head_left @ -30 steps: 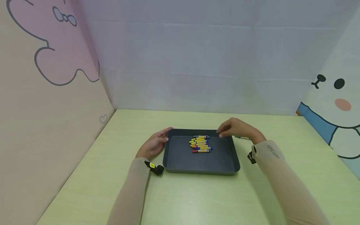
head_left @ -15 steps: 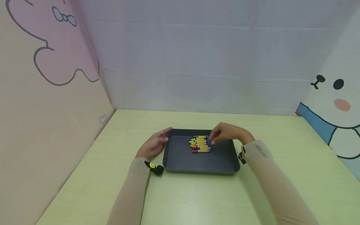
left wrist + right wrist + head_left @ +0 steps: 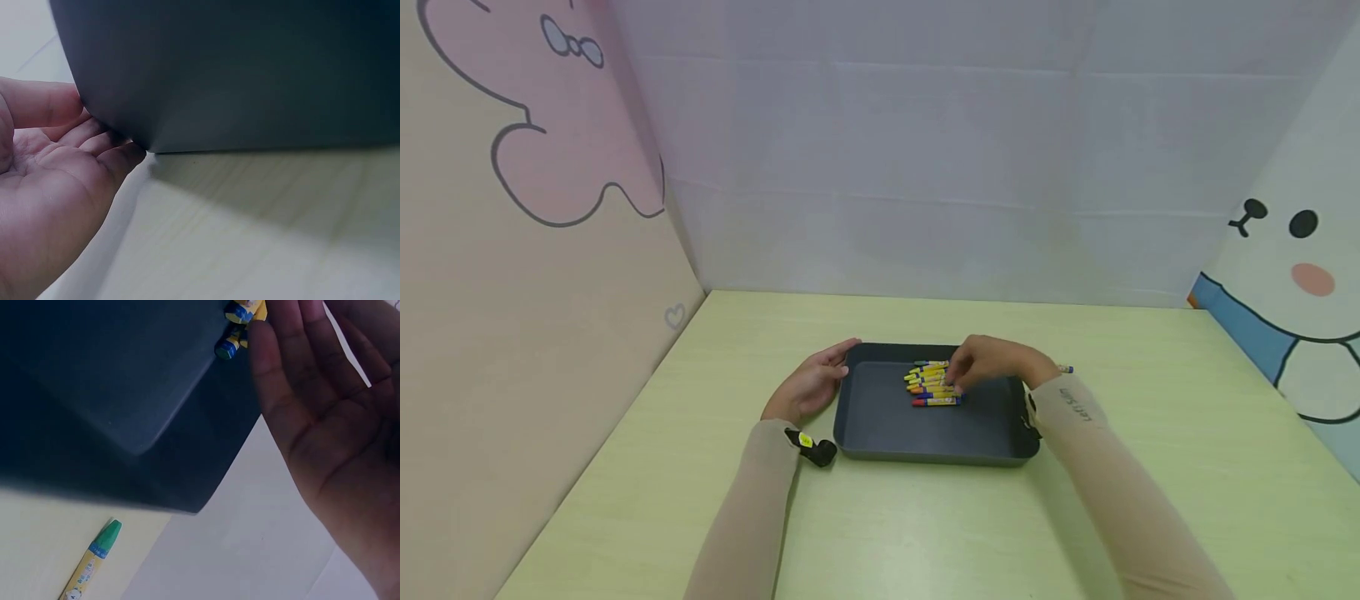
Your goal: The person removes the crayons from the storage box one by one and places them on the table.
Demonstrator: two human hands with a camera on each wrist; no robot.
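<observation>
A dark grey tray (image 3: 887,433) lies on the table. Inside it, several crayons (image 3: 934,402) in yellow and blue wrappers form a rough row, with red, orange, yellow and green tips. My left hand (image 3: 808,385) holds the tray's left side, thumb near the rim; in the left wrist view its fingers reach to the lower edge of the dark wall. My right hand (image 3: 988,362) bends down over the tray with its fingertips right at the crayons' right ends. In the right wrist view its fingers look extended beside the crayon ends (image 3: 228,347); their tips are cut off.
A green crayon (image 3: 90,559) lies on the table outside the tray, partly behind the right wrist in the head view. The pale wooden table (image 3: 850,533) is bounded by a white back wall (image 3: 880,183) and printed side walls.
My right hand has moved left and down from the tray's right rim to the crayons' right ends. My left hand and the tray stay in place.
</observation>
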